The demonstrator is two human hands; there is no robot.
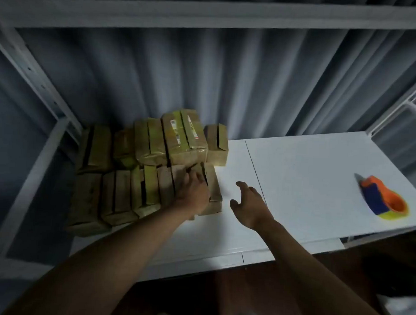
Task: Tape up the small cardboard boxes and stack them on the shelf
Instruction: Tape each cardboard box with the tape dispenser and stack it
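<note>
While the small cardboard boxes [140, 169] sit packed on the shelf's [307, 175] left end, long axes running front to back, the left hand [193, 192] rests straight fingers on the front-right box; right hand [247, 206] hovers beside, fingers spread; tape dispenser [382, 198] lies far right

About ten small cardboard boxes [152, 169] sit packed in two rows on one white shelf [307, 184], five visible in the back row and roughly five in the front, though the exact count is unclear where a hand covers them. One orange-and-blue tape dispenser [381, 200] lies on the shelf's right side. Two bare hands are in view, the left hand [192, 192] and the right hand [249, 203].
</note>
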